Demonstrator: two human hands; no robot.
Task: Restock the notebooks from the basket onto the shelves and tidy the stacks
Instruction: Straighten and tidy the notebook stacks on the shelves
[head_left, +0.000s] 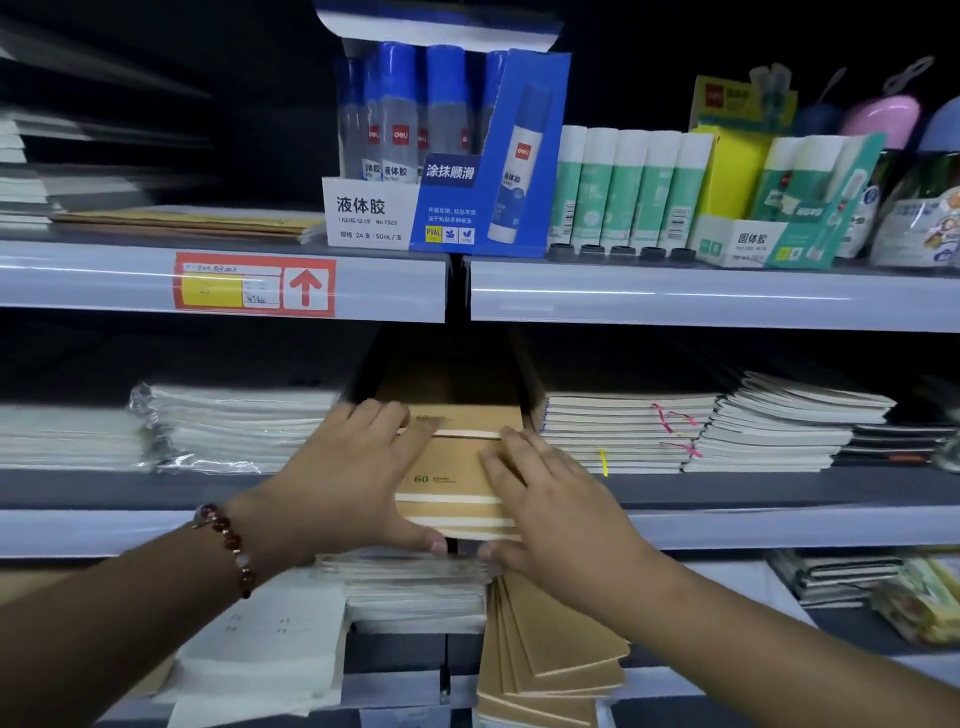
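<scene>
A stack of brown kraft notebooks (452, 467) sits at the front of the middle shelf (779, 525), partly over its edge. My left hand (353, 478) grips the stack's left side, fingers over the top and thumb under the bottom edge. My right hand (550, 499) holds the right side the same way, fingers spread on the top cover and thumb below. More brown notebooks (457, 384) lie deeper in the same slot. The basket is out of sight.
White notebook stacks (234, 426) lie left of the slot, grey-edged stacks (623, 431) right. Blue liquid glue box (441, 156) and green glue sticks (634, 187) stand on the upper shelf. Below, brown notebooks (550, 644) fan out beside white ones (415, 592).
</scene>
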